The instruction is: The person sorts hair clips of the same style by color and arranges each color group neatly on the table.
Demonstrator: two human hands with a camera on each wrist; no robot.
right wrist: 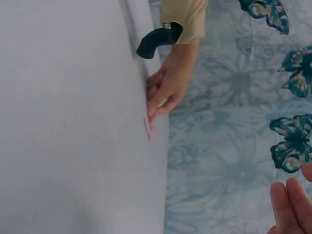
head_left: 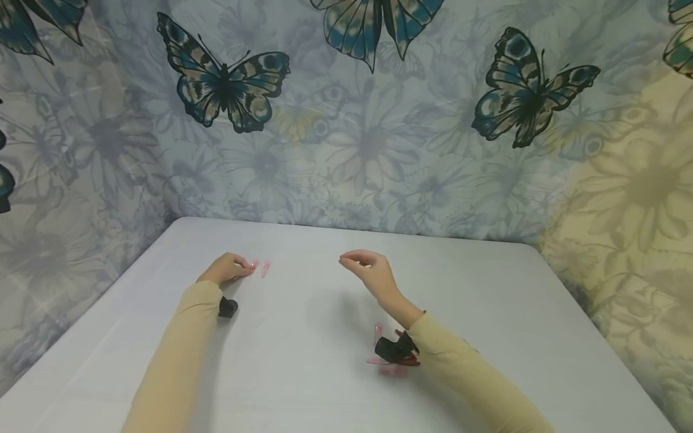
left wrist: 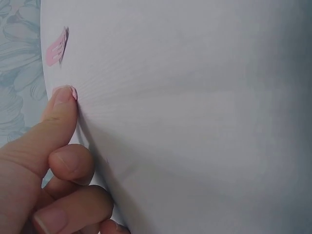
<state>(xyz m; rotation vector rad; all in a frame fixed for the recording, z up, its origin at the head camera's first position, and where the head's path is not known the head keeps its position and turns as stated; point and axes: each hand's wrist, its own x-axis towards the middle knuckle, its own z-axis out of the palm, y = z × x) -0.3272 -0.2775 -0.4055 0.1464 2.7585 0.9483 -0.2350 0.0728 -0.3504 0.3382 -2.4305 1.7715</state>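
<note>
Near the far left of the table (head_left: 303, 313), my left hand (head_left: 224, 268) pinches a pink hair clip (head_left: 254, 263) by its end, low against the white surface. In the left wrist view the thumb covers most of this clip, leaving a small pink edge. A second pink snap hair clip (head_left: 265, 269) lies just to the right of it, apart from the fingers. My right hand (head_left: 373, 273) hovers above the table with its fingers loosely bent toward the thumb. No object shows in it; in the right wrist view only some fingertips (right wrist: 282, 204) appear.
Under the right forearm, several pink and reddish-brown clips (head_left: 394, 371) lie in a loose group, partly hidden by the black wrist camera (head_left: 394, 347). Another black camera (head_left: 228, 308) sits on the left wrist. A butterfly-patterned wall covering (head_left: 368, 150) stands behind the table.
</note>
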